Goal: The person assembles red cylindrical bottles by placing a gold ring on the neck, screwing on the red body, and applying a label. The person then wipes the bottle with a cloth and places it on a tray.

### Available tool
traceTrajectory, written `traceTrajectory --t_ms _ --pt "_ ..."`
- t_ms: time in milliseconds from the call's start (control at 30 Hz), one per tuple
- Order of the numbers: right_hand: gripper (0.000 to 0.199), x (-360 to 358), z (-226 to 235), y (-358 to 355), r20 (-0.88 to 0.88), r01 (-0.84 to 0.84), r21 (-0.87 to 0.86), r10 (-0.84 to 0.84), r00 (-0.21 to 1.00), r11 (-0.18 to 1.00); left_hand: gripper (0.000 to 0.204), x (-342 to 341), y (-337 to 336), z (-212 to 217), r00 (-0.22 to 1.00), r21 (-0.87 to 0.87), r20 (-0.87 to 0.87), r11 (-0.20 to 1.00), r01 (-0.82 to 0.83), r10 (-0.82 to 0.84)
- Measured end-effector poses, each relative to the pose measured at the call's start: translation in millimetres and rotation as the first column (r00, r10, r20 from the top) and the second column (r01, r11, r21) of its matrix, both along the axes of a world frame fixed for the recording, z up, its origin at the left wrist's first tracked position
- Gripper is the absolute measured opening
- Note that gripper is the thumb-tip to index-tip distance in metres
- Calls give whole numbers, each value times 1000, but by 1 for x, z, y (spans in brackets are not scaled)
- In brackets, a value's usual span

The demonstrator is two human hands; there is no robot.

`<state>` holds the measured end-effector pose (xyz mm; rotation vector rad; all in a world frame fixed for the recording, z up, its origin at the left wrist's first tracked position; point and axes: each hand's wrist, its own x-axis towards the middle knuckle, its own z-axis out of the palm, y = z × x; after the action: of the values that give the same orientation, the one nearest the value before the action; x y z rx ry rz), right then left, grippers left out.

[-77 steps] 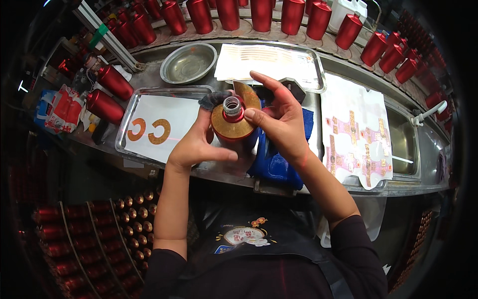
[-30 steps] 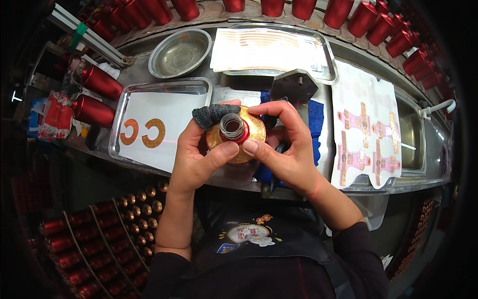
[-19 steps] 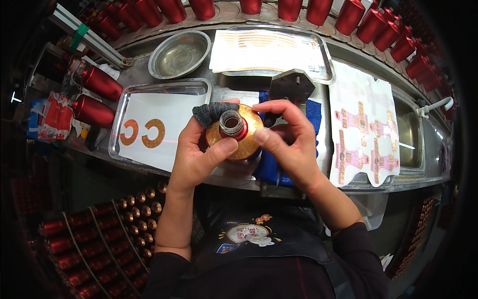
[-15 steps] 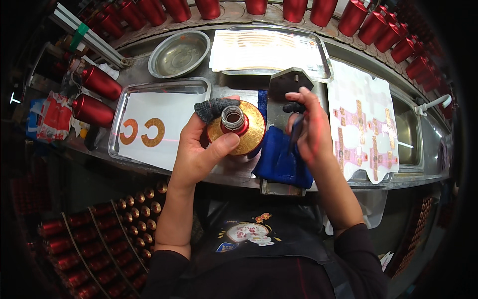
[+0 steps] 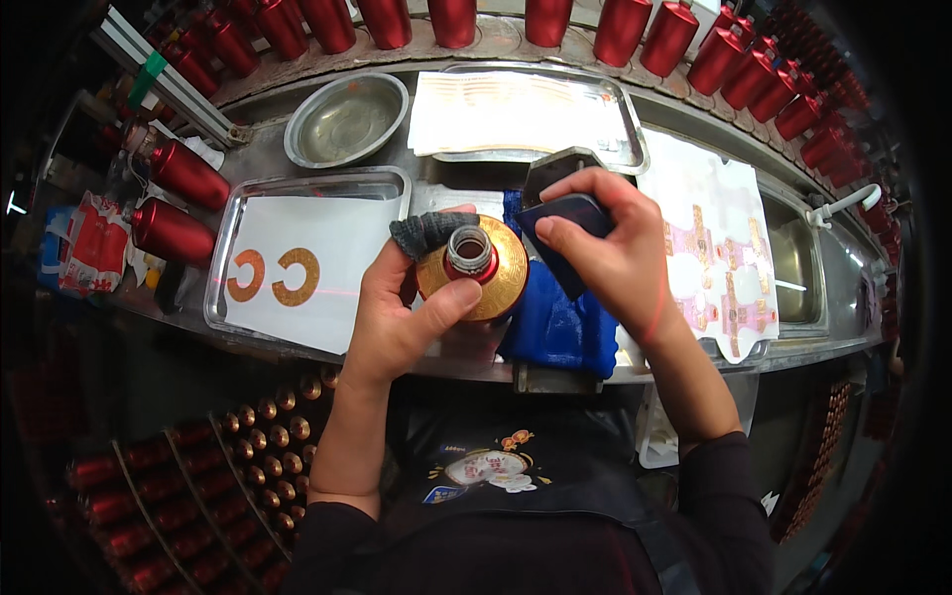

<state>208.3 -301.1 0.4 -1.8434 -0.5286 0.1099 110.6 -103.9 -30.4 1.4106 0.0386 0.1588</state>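
My left hand [image 5: 395, 309] grips a red glass bottle by its shoulder, with a dark knitted cover on one finger. The bottle's open threaded neck [image 5: 470, 252] points up toward me. Around the neck, a gold patterned ring [image 5: 504, 260] covers the shoulder. Just right of the bottle, my right hand [image 5: 627, 260] pinches a flat dark blue scraper [image 5: 567, 230] between thumb and fingers, held apart from the bottle. Below the scraper lies a folded blue cloth [image 5: 563, 332] on a block. Two gold C-shaped decals [image 5: 295, 278] rest on white paper in the left metal tray [image 5: 226, 218].
A round metal bowl [image 5: 347, 119] and a tray of decal sheets [image 5: 516, 114] stand farther back. Decal sheets [image 5: 729, 268] lie beside a sink [image 5: 798, 258] at right. Red bottles [image 5: 387, 22] line the far edge; two more [image 5: 174, 233] lean at left. Racked bottles [image 5: 178, 496] fill the lower left.
My right hand has moved slightly left and turned, raising the scraper from beside the cloth toward the bottle, its flat side now showing. My left hand keeps its hold. The view has shifted slightly.
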Motion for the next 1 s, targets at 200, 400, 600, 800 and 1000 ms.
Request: traceTrajectory --t_ms 200,400,600,800,1000 --pt "20 -20 2 2 170 168 24 -169 971 986 61 -1 3 -4 1000 0 -14 1000 21 -21" --pt "21 -15 -3 -10 228 56 -54 -43 973 997 89 0 17 -13 965 137 162 973 186 -207" --pt "36 -44 -14 0 759 -74 -97 122 639 993 77 -6 0 -21 984 232 174 970 -65 24" --pt "33 -54 -2 8 757 -240 -92 224 614 966 72 -4 -19 -28 883 377 410 840 -390 226" --pt "34 -33 0 10 768 -166 -148 219 602 975 76 -3 -31 -37 812 479 493 681 -554 314"
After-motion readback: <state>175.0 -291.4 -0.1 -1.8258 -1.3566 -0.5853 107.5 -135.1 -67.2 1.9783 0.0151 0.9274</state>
